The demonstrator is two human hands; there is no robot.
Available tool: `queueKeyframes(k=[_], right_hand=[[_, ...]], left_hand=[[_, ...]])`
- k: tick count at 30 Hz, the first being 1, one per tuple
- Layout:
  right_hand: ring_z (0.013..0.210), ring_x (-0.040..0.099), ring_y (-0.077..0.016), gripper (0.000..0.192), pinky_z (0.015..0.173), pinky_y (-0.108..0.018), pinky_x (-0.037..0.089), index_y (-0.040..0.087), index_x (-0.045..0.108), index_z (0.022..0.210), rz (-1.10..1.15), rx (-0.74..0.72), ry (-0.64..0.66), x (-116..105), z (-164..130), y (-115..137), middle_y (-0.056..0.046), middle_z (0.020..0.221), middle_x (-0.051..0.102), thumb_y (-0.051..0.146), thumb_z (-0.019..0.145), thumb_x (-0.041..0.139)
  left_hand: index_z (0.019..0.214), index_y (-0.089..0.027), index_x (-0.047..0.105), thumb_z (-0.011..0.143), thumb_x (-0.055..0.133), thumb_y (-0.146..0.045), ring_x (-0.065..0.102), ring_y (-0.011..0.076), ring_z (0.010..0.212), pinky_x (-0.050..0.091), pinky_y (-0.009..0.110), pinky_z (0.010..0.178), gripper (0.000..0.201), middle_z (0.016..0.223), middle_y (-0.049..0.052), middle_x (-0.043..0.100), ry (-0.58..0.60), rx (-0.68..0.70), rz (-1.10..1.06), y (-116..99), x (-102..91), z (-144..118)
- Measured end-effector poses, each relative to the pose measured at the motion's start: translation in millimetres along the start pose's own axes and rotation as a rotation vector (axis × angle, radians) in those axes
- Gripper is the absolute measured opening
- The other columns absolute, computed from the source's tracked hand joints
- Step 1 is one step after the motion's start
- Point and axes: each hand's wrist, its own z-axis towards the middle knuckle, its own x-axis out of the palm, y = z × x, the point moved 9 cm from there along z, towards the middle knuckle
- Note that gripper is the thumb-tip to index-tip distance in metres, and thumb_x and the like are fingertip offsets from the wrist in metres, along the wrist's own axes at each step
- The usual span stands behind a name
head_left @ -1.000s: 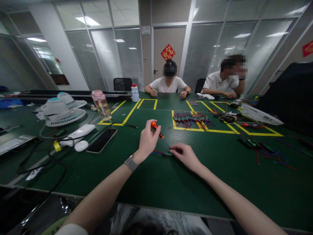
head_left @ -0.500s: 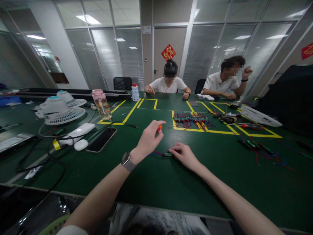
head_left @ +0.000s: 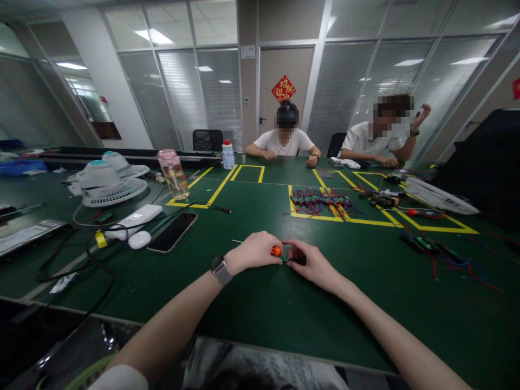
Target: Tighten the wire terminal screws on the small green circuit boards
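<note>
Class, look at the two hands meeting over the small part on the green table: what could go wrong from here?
The left hand holds an orange-handled screwdriver close to the right hand; a slip could jab those fingers. The small green board is mostly hidden, so the tip might miss. Its thin shaft pokes out leftward and could snag.

A green tabletop (head_left: 252, 303) marked with yellow tape is ringed by glass partitions (head_left: 182, 97) with blinds, lit by ceiling panels (head_left: 154, 36)
</note>
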Motion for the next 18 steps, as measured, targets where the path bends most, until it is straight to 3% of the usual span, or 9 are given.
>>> queueKeyframes(k=[4,7,14,18], right_hand=[[0.076,0.06,-0.0172,0.046,0.071,-0.029,0.047,0.019,0.056,0.119,-0.006,0.03,0.024,-1.7,0.2,-1.6,0.0,0.081,0.063,0.01,0.075,0.063],[0.078,0.06,-0.019,0.045,0.072,-0.031,0.047,0.019,0.058,0.118,-0.053,0.05,0.045,-4.3,-0.5,-2.7,-0.002,0.083,0.064,0.012,0.074,0.066],[0.106,0.052,-0.0275,0.055,0.093,-0.043,0.043,0.022,0.059,0.12,-0.223,-0.03,-0.06,-22.7,-1.7,7.1,-0.009,0.114,0.059,0.025,0.069,0.079],[0.102,0.053,-0.0269,0.041,0.091,-0.043,0.042,0.02,0.064,0.112,-0.246,-0.049,-0.057,-19.3,-0.4,10.6,-0.008,0.107,0.062,0.026,0.074,0.076]], left_hand=[[0.084,-0.024,0.073,0.078,0.067,-0.031,0.067,0.0179,0.077,0.047,0.024,0.071,0.011,0.079,0.002,0.072,-0.005,-0.007,-0.049,0.2,2.0,1.4],[0.087,-0.024,0.073,0.081,0.064,-0.03,0.066,0.0174,0.076,0.046,0.023,0.07,0.012,0.081,0.002,0.071,-0.073,-0.018,0.003,1.8,-2.3,2.4],[0.093,-0.023,0.072,0.085,0.059,-0.028,0.064,0.0177,0.081,0.046,0.024,0.07,0.016,0.095,0.004,0.065,-0.143,-0.045,0.097,4.9,0.0,4.6],[0.091,-0.023,0.073,0.085,0.058,-0.024,0.064,0.0165,0.076,0.046,0.024,0.067,0.016,0.091,0.004,0.066,-0.116,-0.026,0.093,2.5,5.5,5.1]])
